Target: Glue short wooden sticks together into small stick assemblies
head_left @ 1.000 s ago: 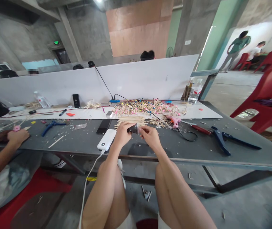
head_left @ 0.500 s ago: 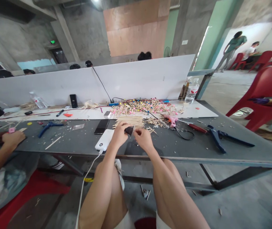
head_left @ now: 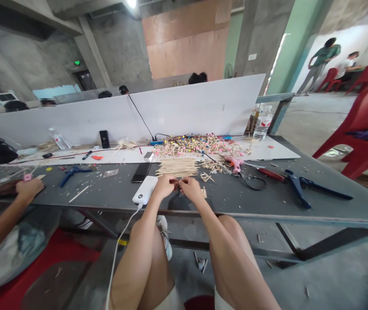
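My left hand [head_left: 165,187] and my right hand [head_left: 190,188] meet low over the front of the table, fingertips pinched close together. Something small is between them, too hidden by the fingers to name. A neat row of wooden sticks [head_left: 176,168] lies just beyond both hands. To its right is a loose heap of short stick pieces [head_left: 215,166], with a few more pieces [head_left: 204,192] beside my right wrist. A dark patch [head_left: 181,203] shows on the tabletop beneath my hands.
A white power bank [head_left: 145,190] with a cable and a black phone [head_left: 141,172] lie left. A pink glue gun [head_left: 235,163], a red-handled tool [head_left: 270,174] and blue-handled cutters [head_left: 296,185] lie right. Ball-tipped sticks [head_left: 196,145] pile behind. A co-worker's hand [head_left: 30,188] is far left.
The dark, pointed piece that showed in my left hand is no longer visible. My hands have come together and slightly lower. The view has shifted a little, showing more of the co-worker.
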Demonstrator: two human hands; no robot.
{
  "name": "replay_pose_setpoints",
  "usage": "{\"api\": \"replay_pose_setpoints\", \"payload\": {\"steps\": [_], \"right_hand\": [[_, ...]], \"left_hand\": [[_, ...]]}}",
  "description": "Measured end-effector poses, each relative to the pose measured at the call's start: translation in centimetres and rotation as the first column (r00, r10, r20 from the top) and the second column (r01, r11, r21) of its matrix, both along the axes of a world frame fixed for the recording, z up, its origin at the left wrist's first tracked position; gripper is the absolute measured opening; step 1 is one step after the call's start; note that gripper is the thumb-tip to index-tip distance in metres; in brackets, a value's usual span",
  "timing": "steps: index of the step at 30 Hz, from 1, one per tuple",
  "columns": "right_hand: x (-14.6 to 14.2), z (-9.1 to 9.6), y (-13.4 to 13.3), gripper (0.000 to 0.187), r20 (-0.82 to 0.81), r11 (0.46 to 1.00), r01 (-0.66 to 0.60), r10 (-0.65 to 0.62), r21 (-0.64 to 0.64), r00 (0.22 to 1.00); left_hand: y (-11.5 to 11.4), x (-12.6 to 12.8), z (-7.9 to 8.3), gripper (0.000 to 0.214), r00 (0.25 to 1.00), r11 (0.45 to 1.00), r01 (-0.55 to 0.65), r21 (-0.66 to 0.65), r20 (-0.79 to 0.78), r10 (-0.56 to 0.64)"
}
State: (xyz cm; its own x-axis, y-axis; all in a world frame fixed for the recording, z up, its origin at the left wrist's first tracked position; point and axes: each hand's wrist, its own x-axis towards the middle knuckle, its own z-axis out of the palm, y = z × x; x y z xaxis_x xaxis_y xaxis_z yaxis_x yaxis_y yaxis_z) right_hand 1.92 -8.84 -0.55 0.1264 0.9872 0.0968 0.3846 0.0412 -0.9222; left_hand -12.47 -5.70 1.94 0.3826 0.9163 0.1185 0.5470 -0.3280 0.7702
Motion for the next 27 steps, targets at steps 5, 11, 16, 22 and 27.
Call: {"api": "replay_pose_setpoints", "payload": {"steps": [5, 11, 16, 22, 27], "right_hand": [[-0.2, -0.5, 0.2, 0.012, -0.142, 0.999, -0.006, -0.001, -0.048, 0.990], [0.0, -1.1, 0.4, 0.025, -0.252, 0.996, 0.000, -0.024, -0.094, 0.967], [0.3, -1.4, 0.6, 0.027, -0.241, 0.993, -0.057, 0.031, -0.102, 0.970], [0.4, -1.7, 0.6, 0.025, -0.161, 0.992, -0.113, 0.103, -0.060, 0.982], [0.9, -1.5, 0.2, 0.031, -0.053, 0.987, -0.162, 0.162, 0.008, 0.985]], "left_hand": [[0.7, 0.0, -0.9, 0.010, 0.985, 0.981, -0.034, -0.191, 0.158, 0.065], [0.4, -0.2, -0.9, 0.012, 0.973, 0.943, -0.042, -0.331, 0.202, 0.114], [0.0, -0.5, -0.7, 0.017, 0.963, 0.923, -0.027, -0.384, 0.239, 0.128], [-0.1, -0.7, -0.7, 0.015, 0.956, 0.911, -0.036, -0.410, 0.252, 0.151], [-0.2, -0.4, -0.7, 0.004, 0.955, 0.907, -0.047, -0.418, 0.249, 0.164]]}}
